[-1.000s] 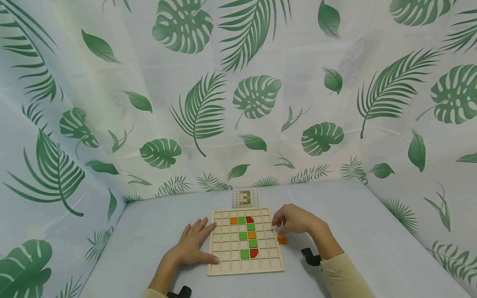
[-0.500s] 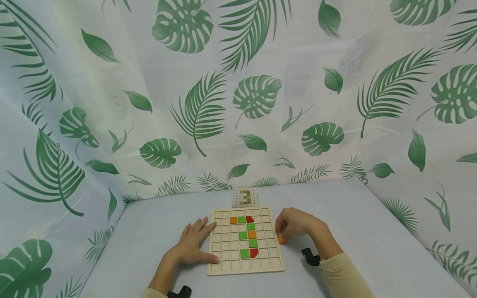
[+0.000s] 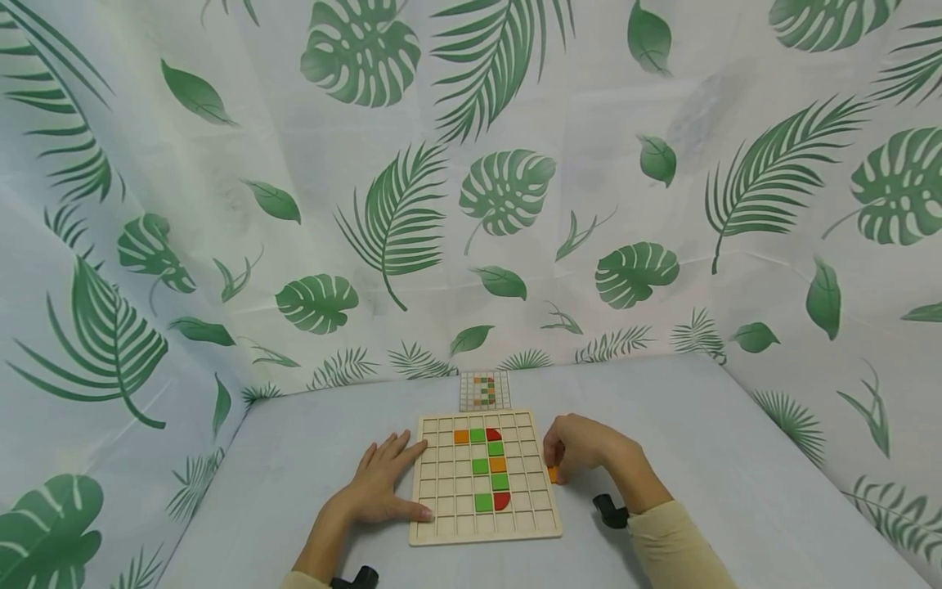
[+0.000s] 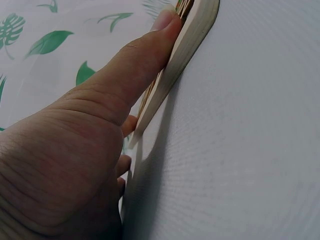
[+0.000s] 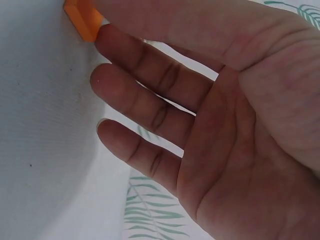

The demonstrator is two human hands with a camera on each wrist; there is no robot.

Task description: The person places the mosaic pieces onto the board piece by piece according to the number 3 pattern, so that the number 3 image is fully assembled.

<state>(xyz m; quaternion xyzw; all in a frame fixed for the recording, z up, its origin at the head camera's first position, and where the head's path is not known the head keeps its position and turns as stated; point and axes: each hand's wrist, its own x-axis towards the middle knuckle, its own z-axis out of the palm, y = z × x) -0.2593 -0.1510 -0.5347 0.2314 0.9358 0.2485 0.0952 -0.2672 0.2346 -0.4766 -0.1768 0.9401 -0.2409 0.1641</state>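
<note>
A wooden grid board [image 3: 449, 528] lies on the table with orange, green and red tiles set in its middle columns. My left hand [image 3: 383, 484] rests along its left edge, fingers spread; in the left wrist view the thumb [image 4: 125, 75] lies over the board's rim [image 4: 192, 45]. Beside the right edge, my right hand [image 3: 585, 446] pinches an orange tile [image 3: 553, 474] between thumb and fingers. The right wrist view shows this tile [image 5: 82, 20] at the fingertips, low by the table; the thumb's tip is out of frame, and the other fingers are loosely bent.
Behind the board lies a small card [image 3: 484, 391] printed with a grid and coloured squares. A leaf-patterned cloth [image 3: 500, 282] hangs behind the table and at both sides. Black wrist-worn devices [image 3: 612, 510] sit at both wrists.
My right hand has come down and slightly toward me onto the orange tile, and the tile has shifted a little left toward the board. The left hand has stayed still.
</note>
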